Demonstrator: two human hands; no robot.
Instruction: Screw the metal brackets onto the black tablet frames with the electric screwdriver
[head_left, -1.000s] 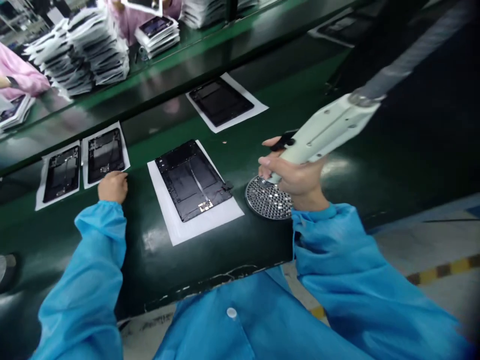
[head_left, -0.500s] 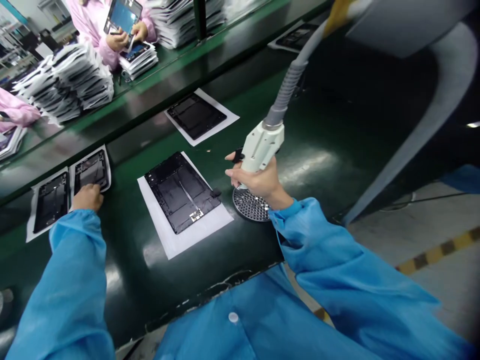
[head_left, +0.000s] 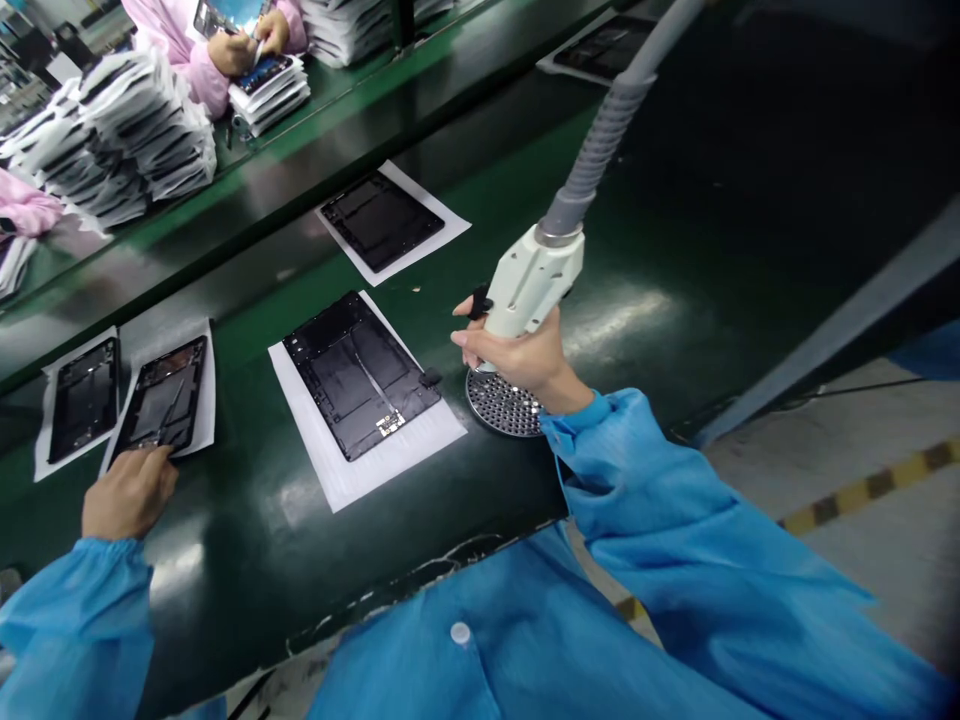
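At the left, my left hand [head_left: 129, 492] has its fingers closed at the near edge of a black tablet housing [head_left: 171, 392], which lies on white paper [head_left: 204, 420]; the fingertips are partly hidden. My right hand [head_left: 529, 360] is wrapped round a pale hose-fed handpiece [head_left: 525, 285]. A grey corrugated hose [head_left: 600, 150] rises from its top. Below that hand, partly covered by it, shows a round perforated metal plate [head_left: 499, 408]; I cannot tell whether it is joined to the handpiece. Between my hands a larger tablet housing [head_left: 360, 375] with a flat cable lies on white paper [head_left: 349, 490].
Another tablet housing [head_left: 84, 398] lies at the far left, one [head_left: 382, 222] farther back, and one [head_left: 604, 48] at the back right. Across the green bench [head_left: 247, 560], a co-worker's hands [head_left: 247, 45] work over a stack [head_left: 270, 95]. Tall stacks of paper-wrapped pieces [head_left: 150, 130] stand there.
My left hand has moved toward me and left, and the housing at it has come nearer with its paper. My right hand and the handpiece stay nearly in place; the handpiece leans slightly more right.
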